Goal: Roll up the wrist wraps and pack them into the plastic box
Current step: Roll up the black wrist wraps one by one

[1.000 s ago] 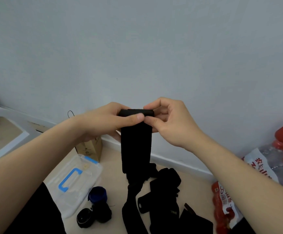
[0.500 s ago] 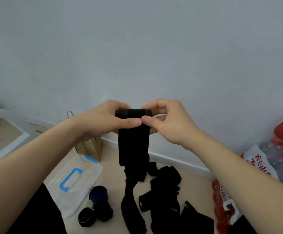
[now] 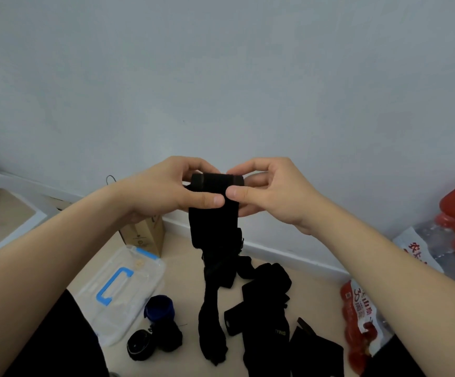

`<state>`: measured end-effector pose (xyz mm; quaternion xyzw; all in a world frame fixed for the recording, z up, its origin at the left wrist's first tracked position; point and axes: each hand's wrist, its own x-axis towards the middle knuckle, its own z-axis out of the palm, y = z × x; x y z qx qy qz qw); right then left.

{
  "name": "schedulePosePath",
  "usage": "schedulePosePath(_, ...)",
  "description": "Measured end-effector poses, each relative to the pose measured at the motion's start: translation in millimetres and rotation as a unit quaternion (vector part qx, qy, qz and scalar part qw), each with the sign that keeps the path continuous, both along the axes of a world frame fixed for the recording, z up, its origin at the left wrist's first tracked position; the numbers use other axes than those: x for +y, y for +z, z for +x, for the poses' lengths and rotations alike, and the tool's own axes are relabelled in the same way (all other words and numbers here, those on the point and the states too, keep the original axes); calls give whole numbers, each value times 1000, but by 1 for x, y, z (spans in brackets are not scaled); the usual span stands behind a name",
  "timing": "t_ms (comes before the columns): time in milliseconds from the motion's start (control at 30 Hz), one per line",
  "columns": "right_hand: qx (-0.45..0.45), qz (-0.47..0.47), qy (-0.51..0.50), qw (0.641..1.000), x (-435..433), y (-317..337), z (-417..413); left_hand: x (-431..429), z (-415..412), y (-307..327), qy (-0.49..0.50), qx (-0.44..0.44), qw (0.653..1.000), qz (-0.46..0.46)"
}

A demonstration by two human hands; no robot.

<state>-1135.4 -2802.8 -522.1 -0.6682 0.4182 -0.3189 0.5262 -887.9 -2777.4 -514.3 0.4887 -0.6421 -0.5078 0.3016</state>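
"What are the hands doing?"

"The left hand (image 3: 166,191) and the right hand (image 3: 272,191) are up in front of the wall. Their fingers (image 3: 207,200) are curled and pinch the rolled top of a black wrist wrap (image 3: 215,221). The thumbs are in front, tip to tip."

"Where is the rest of it?"

"It hangs down to the floor (image 3: 182,268)."

"And the plastic box (image 3: 123,289)?"

"On the floor to the left, clear with a blue handle. A blue roll (image 3: 159,308) and black rolls (image 3: 142,344) sit just beside it. Loose black wraps (image 3: 267,308) lie in a heap to the right."
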Motion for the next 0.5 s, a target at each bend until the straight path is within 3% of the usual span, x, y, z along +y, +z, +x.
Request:
schedulePosePath(133, -20, -24, -6, 999, 1, -2, 1, 0, 1, 4, -62, 6, 998, 26)
schedulePosePath(333, -42, 29, 10, 999, 2, 2, 6, 1, -2, 0, 19, -19, 996, -88)
schedulePosePath(500, -21, -7, -1, 1000, 3, 1, 6, 4, -2, 0, 31, -29, 992, -121)
